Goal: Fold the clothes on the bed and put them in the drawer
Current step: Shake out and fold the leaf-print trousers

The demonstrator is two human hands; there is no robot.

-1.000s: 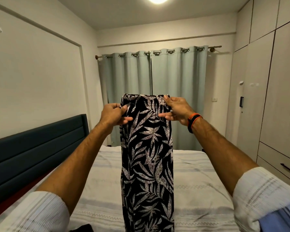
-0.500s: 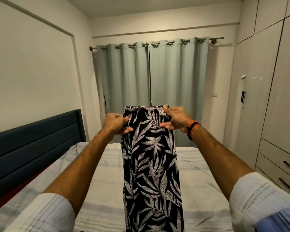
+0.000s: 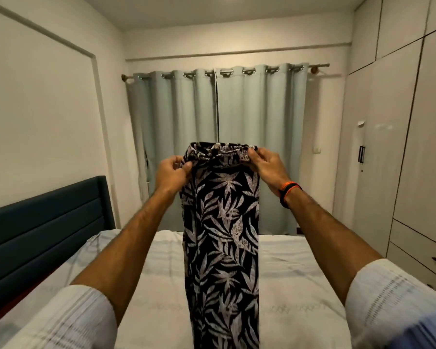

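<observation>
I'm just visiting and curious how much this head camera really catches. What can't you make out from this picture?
- Leaf-print garment, head view: its lower end is cut off by the bottom edge, so its length and type are unclear.
- Bed: the strip behind the hanging cloth is hidden.
- Drawers: cut by the right edge; contents unseen.
- Left hand and right hand: fingertips tucked behind the waistband.

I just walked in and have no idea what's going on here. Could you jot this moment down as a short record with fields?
Place: bedroom, closed curtains behind
Garment: leaf-print trousers, hanging lengthwise
Left hand: pinches one end of the waistband
Right hand: pinches the other end
Below: bed with pale cover
Drawers: right side, shut
Stage: held up, not yet laid down
</observation>
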